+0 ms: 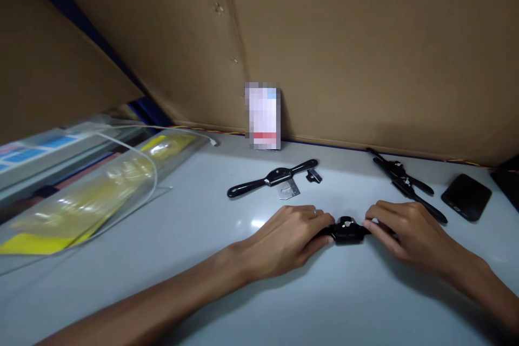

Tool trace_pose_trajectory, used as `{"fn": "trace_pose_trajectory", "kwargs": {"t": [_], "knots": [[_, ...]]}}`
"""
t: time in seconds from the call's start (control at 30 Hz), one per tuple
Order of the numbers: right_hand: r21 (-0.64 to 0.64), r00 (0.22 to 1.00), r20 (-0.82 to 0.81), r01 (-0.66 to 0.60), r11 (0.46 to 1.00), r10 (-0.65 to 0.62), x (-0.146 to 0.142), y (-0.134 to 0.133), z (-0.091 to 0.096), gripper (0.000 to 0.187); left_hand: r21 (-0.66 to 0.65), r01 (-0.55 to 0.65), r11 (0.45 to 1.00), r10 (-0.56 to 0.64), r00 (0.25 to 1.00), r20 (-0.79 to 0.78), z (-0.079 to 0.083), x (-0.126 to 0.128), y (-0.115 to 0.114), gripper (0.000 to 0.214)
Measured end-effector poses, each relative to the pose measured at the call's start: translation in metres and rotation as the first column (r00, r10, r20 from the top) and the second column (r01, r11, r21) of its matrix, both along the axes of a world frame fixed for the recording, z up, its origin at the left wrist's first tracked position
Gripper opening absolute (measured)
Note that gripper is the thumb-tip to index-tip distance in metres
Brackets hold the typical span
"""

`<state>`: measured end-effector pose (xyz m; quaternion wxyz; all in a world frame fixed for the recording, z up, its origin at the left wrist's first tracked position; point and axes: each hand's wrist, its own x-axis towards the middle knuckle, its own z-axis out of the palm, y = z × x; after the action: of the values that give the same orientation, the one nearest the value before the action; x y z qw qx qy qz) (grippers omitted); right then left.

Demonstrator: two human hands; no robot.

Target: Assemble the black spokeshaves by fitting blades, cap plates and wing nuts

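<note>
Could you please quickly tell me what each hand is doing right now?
Left hand: closed, holding one end of the spokeshave.
Right hand: closed, holding its other end.

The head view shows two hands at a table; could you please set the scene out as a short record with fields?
Left hand: grips the held black tool by its left handle
Right hand: fingers on its right handle
Behind the hands: second black tool, flat metal blade, small black part
Right side: two similar tools, crowded together; dark phone-like device
Left side: yellow material in clear plastic; white cable
Back: pixelated upright item by a brown panel
</note>
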<state>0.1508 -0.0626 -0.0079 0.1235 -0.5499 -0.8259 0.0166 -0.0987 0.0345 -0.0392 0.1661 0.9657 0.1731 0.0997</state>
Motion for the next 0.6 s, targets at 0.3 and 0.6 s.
{"fn": "trace_pose_trajectory", "kwargs": {"t": [0.3,0.6], "knots": [[-0.118,0.976,0.217,0.026,0.993,0.000,-0.009,-0.004,0.002,0.014,0.061,0.016,0.998,-0.022,0.995,0.097,-0.007,-0.002,0.000,0.022],[-0.116,0.966,0.244,0.116,0.986,-0.085,0.011,-0.004,-0.009,0.020,0.167,-0.003,0.986,-0.011,0.996,0.083,-0.001,0.000,0.001,0.027]]}}
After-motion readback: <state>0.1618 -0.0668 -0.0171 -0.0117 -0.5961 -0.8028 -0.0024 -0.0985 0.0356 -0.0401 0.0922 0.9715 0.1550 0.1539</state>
